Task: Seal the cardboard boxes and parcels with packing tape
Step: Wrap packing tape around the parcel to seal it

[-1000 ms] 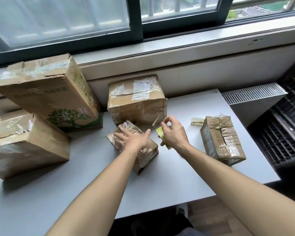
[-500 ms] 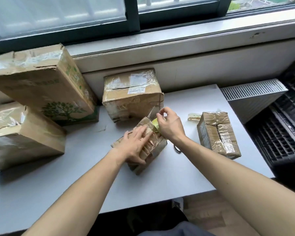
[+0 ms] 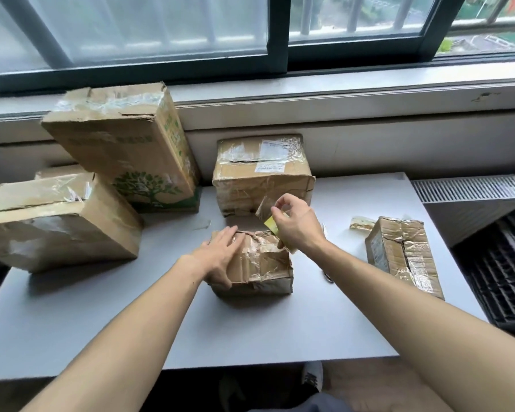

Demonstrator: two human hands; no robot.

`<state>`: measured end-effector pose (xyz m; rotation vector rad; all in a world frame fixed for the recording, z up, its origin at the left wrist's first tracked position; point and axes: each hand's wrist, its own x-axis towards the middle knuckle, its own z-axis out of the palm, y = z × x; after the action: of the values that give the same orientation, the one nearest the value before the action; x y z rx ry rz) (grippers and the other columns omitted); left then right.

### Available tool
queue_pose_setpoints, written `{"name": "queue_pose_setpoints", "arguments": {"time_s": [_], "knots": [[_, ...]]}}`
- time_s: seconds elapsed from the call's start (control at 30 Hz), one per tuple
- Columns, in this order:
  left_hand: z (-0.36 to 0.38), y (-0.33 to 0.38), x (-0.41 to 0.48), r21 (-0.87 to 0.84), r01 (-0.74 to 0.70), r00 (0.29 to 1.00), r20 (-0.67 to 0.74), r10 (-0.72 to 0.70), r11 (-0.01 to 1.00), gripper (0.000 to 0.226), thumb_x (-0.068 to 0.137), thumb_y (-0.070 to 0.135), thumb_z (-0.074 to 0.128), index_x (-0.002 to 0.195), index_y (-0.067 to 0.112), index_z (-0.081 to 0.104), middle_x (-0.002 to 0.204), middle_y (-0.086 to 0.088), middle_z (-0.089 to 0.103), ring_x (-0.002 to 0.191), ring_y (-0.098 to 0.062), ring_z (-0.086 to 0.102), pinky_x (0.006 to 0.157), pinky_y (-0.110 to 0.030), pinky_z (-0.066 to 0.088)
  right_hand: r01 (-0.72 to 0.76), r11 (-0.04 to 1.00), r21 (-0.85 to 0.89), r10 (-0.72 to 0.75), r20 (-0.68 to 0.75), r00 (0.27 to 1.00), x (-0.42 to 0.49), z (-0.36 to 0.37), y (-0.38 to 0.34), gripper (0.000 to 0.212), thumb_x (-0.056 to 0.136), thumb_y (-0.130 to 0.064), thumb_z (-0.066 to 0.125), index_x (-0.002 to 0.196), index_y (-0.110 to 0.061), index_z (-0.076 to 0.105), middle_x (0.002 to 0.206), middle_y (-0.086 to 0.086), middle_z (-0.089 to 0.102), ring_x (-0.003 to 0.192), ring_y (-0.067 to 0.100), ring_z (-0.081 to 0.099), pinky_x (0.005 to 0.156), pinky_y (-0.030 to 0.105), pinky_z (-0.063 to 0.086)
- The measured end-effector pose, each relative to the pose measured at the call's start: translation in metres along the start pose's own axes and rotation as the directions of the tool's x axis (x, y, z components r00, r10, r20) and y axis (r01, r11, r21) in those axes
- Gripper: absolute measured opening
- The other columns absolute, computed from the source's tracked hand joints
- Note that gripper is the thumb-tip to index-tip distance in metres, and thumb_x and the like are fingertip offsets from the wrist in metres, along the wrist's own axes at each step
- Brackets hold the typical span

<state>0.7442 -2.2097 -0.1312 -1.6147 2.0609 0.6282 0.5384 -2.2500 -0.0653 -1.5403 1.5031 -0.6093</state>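
Note:
A small crumpled cardboard box (image 3: pixel 265 267) wrapped in old tape sits in the middle of the grey table (image 3: pixel 265 328). My left hand (image 3: pixel 220 257) lies flat on its left top, thumb down the front face. My right hand (image 3: pixel 298 223) hovers over the box's back right corner and pinches a yellow-green tape roll (image 3: pixel 271 226), with a clear strip of tape (image 3: pixel 263 205) standing up from the fingertips.
A medium labelled box (image 3: pixel 262 173) stands just behind. A tree-printed box (image 3: pixel 125 144) leans at back left over another large box (image 3: pixel 54 224). A taped box (image 3: pixel 405 257) and a tape scrap (image 3: pixel 360 223) lie right. A radiator (image 3: pixel 470 200) and black crates (image 3: pixel 506 278) flank the table.
The small box has been turned square to me. My left hand shifted onto its left top. My right hand lifted slightly with the tape roll, and a strip now stands free.

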Motion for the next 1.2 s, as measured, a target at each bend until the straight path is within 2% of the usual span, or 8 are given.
{"name": "queue_pose_setpoints", "arguments": {"time_s": [0.1, 0.2, 0.27, 0.43, 0.57, 0.8, 1.0, 1.2], "knots": [[-0.013, -0.004, -0.006, -0.258, 0.028, 0.994, -0.095, -0.054, 0.966, 0.109, 0.085, 0.046, 0.072, 0.159, 0.022, -0.004, 0.165, 0.000, -0.011, 0.153, -0.020, -0.009, 0.124, -0.048, 0.006, 0.039, 0.998, -0.049, -0.037, 0.042, 0.998, 0.000, 0.010, -0.012, 0.014, 0.099, -0.030, 0.052, 0.091, -0.019, 0.057, 0.081, 0.003, 0.069, 0.048, 0.025, 0.068, 0.046, 0.040, 0.054], [-0.046, -0.006, -0.019, -0.752, -0.068, 0.866, -0.370, -0.335, 0.656, 0.047, 0.105, 0.035, 0.043, 0.148, 0.019, 0.039, 0.146, -0.003, 0.050, 0.137, -0.019, 0.045, 0.114, -0.037, 0.034, 0.064, 0.995, -0.072, -0.060, 0.059, 0.996, -0.002, 0.021, -0.026, 0.014, 0.099, -0.030, 0.053, 0.093, -0.019, 0.060, 0.078, 0.001, 0.070, 0.050, 0.022, 0.069, 0.049, 0.040, 0.057], [-0.066, -0.007, -0.031, -0.842, -0.195, 0.814, -0.425, -0.395, 0.504, 0.037, 0.101, 0.049, 0.048, 0.127, 0.024, 0.057, 0.113, 0.009, 0.066, 0.109, -0.009, 0.062, 0.097, -0.030, 0.048, 0.079, 0.993, -0.093, -0.073, 0.064, 0.995, -0.003, 0.030, -0.037, 0.014, 0.099, -0.030, 0.054, 0.095, -0.018, 0.061, 0.077, -0.003, 0.068, 0.052, 0.017, 0.069, 0.051, 0.035, 0.057], [-0.067, -0.020, -0.046, -0.782, -0.146, 0.739, -0.493, -0.459, 0.606, 0.002, 0.090, 0.024, 0.068, 0.089, 0.022, 0.069, 0.085, 0.009, 0.068, 0.082, -0.011, 0.064, 0.070, -0.022, 0.047, 0.122, 0.987, -0.106, -0.105, 0.156, 0.982, -0.005, 0.056, -0.053, 0.012, 0.098, -0.031, 0.053, 0.093, -0.022, 0.059, 0.076, 0.005, 0.073, 0.049, 0.023, 0.070, 0.058, 0.047, 0.059], [-0.052, -0.038, -0.051, -0.857, -0.154, 0.674, -0.455, -0.582, 0.492, 0.008, 0.089, 0.017, 0.069, 0.082, 0.016, 0.073, 0.074, 0.004, 0.069, 0.068, -0.009, 0.062, 0.065, -0.024, 0.050, 0.125, 0.989, -0.082, -0.108, 0.183, 0.977, -0.003, 0.069, -0.054, 0.033, 0.093, -0.042, 0.064, 0.116, -0.019, 0.057, 0.099, 0.001, 0.068, 0.075, 0.017, 0.070, 0.064, 0.033, 0.055], [-0.015, -0.056, -0.050, -0.981, -0.094, 0.720, -0.183, -0.669, 0.167, 0.025, 0.095, 0.018, 0.066, 0.070, 0.013, 0.065, 0.065, -0.001, 0.062, 0.064, -0.014, 0.054, 0.058, -0.022, 0.045, 0.134, 0.987, 0.088, -0.159, 0.433, 0.887, 0.008, 0.057, -0.037, 0.034, 0.095, -0.031, 0.066, 0.064, -0.020, 0.057, 0.064, 0.001, 0.040, 0.064, 0.018, 0.033, 0.058, 0.033, 0.024], [0.016, -0.072, -0.044, -0.977, 0.028, 0.646, -0.143, -0.750, 0.210, 0.031, 0.095, 0.025, 0.064, 0.068, 0.010, 0.067, 0.071, -0.007, 0.066, 0.070, -0.024, 0.057, 0.069, -0.030, 0.046, 0.326, 0.710, -0.625, -0.118, 0.351, 0.929, 0.013, 0.068, -0.039, 0.046, 0.089, -0.055, 0.061, 0.062, -0.020, 0.050, 0.066, 0.000, 0.056, 0.068, 0.025, 0.053, 0.061, 0.031, 0.038], [0.045, -0.067, -0.032, -0.986, 0.087, 0.653, -0.052, -0.756, 0.143, 0.030, 0.097, 0.022, 0.059, 0.079, -0.001, 0.069, 0.076, -0.006, 0.064, 0.074, -0.027, 0.055, 0.067, -0.027, 0.041, 0.312, 0.693, -0.650, -0.123, 0.319, 0.940, 0.011, 0.072, -0.038, 0.052, 0.091, -0.059, 0.058, 0.060, -0.019, 0.047, 0.069, 0.003, 0.054, 0.074, 0.032, 0.055, 0.062, 0.032, 0.039]]}}
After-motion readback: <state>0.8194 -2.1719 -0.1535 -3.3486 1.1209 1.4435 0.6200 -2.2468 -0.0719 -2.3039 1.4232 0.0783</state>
